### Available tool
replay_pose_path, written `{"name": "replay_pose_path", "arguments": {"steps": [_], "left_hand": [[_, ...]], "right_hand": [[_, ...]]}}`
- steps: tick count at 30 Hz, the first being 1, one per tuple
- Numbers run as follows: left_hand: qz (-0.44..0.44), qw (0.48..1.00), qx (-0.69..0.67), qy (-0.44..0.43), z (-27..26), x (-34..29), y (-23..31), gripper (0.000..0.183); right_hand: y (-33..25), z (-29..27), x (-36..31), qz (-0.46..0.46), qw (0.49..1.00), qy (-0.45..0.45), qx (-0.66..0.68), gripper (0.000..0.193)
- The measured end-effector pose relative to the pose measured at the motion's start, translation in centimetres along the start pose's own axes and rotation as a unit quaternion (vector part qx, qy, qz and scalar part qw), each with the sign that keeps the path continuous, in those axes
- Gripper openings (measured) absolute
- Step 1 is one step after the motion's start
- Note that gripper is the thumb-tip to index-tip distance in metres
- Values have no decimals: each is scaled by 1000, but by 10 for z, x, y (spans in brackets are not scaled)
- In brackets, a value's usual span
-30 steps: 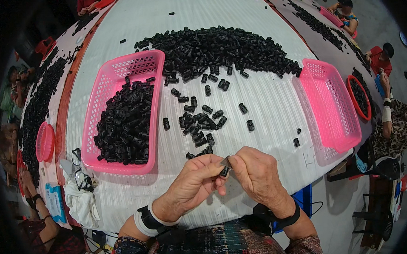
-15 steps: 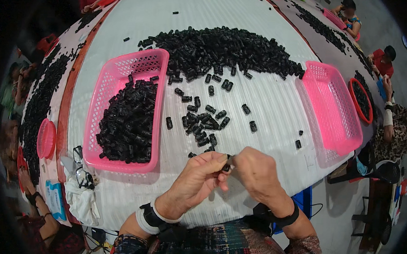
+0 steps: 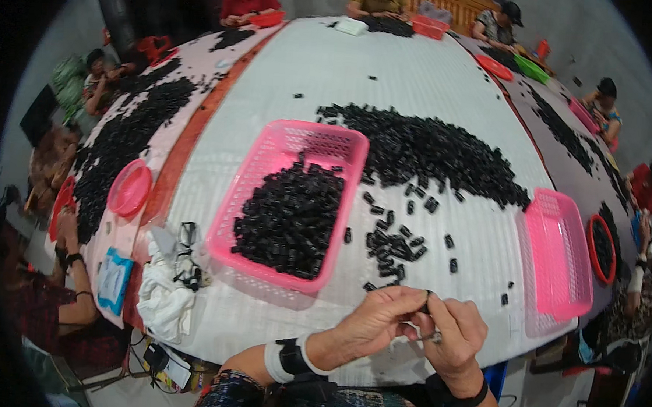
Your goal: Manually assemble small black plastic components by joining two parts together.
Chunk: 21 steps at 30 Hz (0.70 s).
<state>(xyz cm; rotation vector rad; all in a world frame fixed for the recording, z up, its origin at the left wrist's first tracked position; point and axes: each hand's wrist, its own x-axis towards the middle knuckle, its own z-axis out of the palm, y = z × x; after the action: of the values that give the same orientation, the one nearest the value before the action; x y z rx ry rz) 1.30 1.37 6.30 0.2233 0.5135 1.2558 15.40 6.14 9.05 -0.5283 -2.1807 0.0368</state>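
My left hand [image 3: 370,318] is closed in a pinch on a small black plastic part [image 3: 427,302] above the near edge of the table. Pressed against the same part are the fingers of my right hand [image 3: 458,334], also closed. A small greyish thing shows by the right fingers; I cannot make out what it is. Just beyond my hands lies a loose cluster of black parts [image 3: 391,245]. Further off, a long heap of the same parts [image 3: 432,150] spreads across the white table cover [image 3: 296,69].
A pink basket [image 3: 225,231] piled with black parts stands left of the cluster. Another pink basket [image 3: 559,252] is at the right edge. Glasses [image 3: 187,255], a white cloth [image 3: 166,302] and a blue packet [image 3: 115,281] lie at left. Several people work around the tables.
The view has tilted up and turned left, so more of the far table and people shows. My right fingers have come from a blurred, raised position to the part in my left hand.
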Motion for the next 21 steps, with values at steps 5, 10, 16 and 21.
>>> {"name": "replay_pose_path", "arguments": {"steps": [5, 10, 16, 21], "left_hand": [[11, 1000, 18, -1, 5, -7, 5, 17], [19, 1000, 21, 10, 7, -12, 7, 17], [32, 998, 25, -42, 5, -7, 7, 24], [53, 998, 22, 4, 10, -13, 14, 21]], "right_hand": [[-5, -1, 7, -7, 1000, -12, 15, 30], [-4, 0, 12, -31, 999, -8, 24, 28], [-5, -4, 21, -40, 999, -11, 27, 33], [-4, 4, 23, -33, 997, -13, 68, 34]]}}
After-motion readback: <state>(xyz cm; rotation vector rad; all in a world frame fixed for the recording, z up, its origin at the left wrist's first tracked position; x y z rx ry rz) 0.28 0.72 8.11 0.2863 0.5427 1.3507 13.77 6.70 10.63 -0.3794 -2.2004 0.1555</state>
